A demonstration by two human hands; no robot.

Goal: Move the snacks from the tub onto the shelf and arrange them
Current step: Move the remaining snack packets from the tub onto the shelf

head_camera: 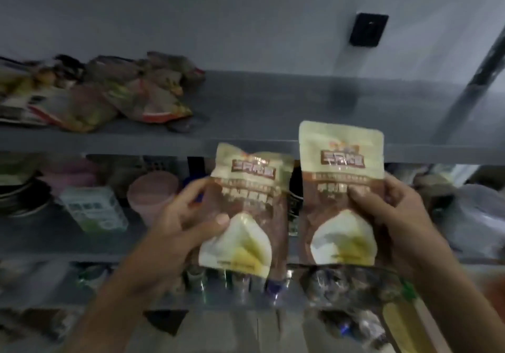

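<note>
At the bottom right, a clear tub shows only its rim and part of a wall; wrapped snacks lie inside it, too blurred to tell apart. On the top shelf, a heap of snack bags sits at the left end, some overlapping. The shelf below holds a pink cup, a small green-and-white carton and stacked plates at the far left.

The left hand grips one cream-and-brown pouch by its left edge, thumb pressed on the front and fingers curled behind. The right hand grips a matching second pouch by its right edge in the same way. Both pouches stand upright, side by side and just apart, in front of the shelves; the right one is higher, its top overlapping the top shelf's front edge.

To the right of the heap, the top shelf is bare as far as a dark upright post at the right. A black wall plate sits on the wall above.
</note>
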